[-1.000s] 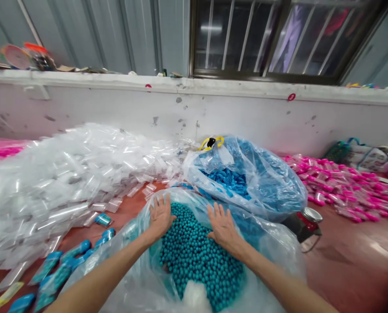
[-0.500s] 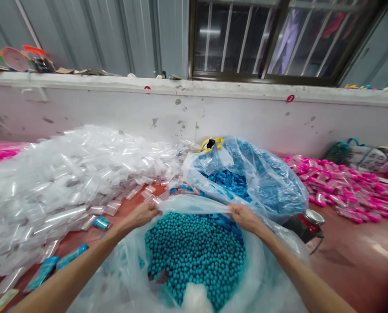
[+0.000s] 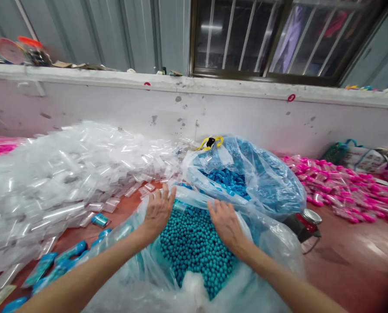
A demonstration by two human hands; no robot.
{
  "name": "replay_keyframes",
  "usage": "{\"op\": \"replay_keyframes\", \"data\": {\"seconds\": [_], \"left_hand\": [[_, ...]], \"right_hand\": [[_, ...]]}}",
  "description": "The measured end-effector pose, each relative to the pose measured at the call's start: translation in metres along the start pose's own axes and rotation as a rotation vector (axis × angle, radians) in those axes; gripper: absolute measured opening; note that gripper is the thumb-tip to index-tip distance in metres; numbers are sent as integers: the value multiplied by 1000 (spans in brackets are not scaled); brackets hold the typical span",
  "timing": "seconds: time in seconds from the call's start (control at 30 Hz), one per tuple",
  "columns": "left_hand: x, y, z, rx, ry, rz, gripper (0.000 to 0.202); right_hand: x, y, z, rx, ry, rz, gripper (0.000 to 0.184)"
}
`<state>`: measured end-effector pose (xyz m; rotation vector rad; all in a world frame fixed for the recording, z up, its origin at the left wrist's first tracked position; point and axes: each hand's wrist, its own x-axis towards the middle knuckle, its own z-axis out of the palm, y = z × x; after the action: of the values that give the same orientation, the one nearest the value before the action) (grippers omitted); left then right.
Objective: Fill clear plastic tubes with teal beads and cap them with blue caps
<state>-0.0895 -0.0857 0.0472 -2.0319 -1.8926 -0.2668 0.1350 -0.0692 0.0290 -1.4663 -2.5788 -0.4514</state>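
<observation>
In front of me a clear plastic bag (image 3: 141, 265) gapes wide, full of small round teal beads (image 3: 197, 239). My left hand (image 3: 159, 209) lies flat with fingers stretched against the bag's left rim. On the right rim rests my right hand (image 3: 225, 224), its fingers also extended and holding nothing. Both palms face down on the plastic, on either side of the beads. A whitish lump of bunched plastic (image 3: 194, 282) sits at the near edge of the beads. Just behind stands another clear bag (image 3: 272, 182) containing blue plastic pieces (image 3: 226, 180).
A large heap of clear plastic tubes (image 3: 73, 174) spreads at left. Blue-capped filled tubes (image 3: 44, 267) lie on the red floor (image 3: 343, 261). Pink-capped tubes (image 3: 340, 187) are piled at right, near a silver-lidded jar (image 3: 311, 217). A white wall (image 3: 122, 108) runs behind.
Both hands have let go of the bag's far rim and opened flat onto its sides. The bag's mouth now looks narrower, and the far rim has dropped.
</observation>
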Motion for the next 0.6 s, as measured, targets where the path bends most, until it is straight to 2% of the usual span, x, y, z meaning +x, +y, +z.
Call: {"op": "replay_keyframes", "data": {"seconds": [0.03, 0.1, 0.2, 0.27, 0.4, 0.5, 0.6], "left_hand": [[-17, 4, 2, 5, -7, 90, 48], [-54, 6, 15, -45, -129, 270, 41], [-107, -6, 43, -112, -342, 438, 33], [-130, -16, 59, -108, -409, 455, 32], [-146, -27, 72, -69, -378, 450, 33], [-145, -26, 66, -104, -380, 508, 33], [-146, -27, 53, -92, -488, 492, 21]], "right_hand": [[-11, -13, 2, 79, -7, -109, 42], [-32, -36, 12, 245, -73, -259, 45], [-56, -54, 37, 357, -242, -335, 54], [-63, -57, 50, 387, -316, -368, 53], [-67, -55, 58, 431, -337, -391, 51], [-70, -55, 55, 455, -345, -420, 52], [-75, -57, 49, 452, -362, -433, 49]]}}
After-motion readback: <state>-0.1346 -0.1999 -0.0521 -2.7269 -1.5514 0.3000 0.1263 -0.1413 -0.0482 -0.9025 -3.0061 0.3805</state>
